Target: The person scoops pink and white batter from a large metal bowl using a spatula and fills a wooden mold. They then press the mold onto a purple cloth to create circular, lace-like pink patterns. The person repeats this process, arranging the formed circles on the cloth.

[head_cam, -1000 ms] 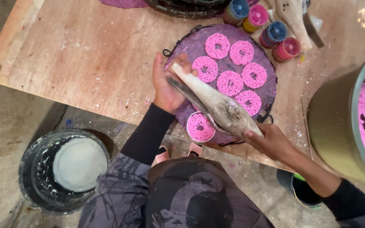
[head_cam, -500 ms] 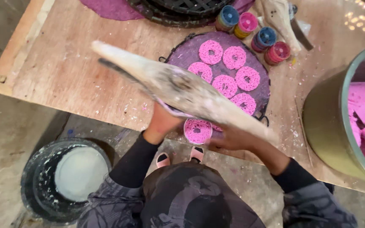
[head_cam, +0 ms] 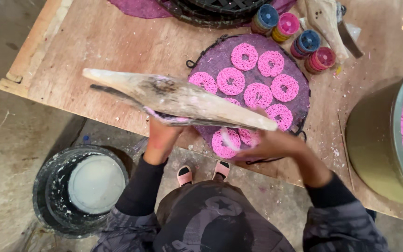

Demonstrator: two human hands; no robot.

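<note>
Both hands, left hand and right hand, grip a long wooden board (flour-dusted) above the round purple tray of pink rings.

Black sleeves, dark patterned garment, pink sandals.

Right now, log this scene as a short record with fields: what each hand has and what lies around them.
left hand: left hand under the pale wooden board, gripping its near edge
right hand: right hand at the board's narrow end, fingers spread over the mat
board: held above the table, tilted, smeared with pink
mat: round purple mat on the wooden table, carrying pink lacy rings
behind mat: stacked coloured cups
right: large metal pot with pink mass
floor: dark bucket of whitish liquid
</note>
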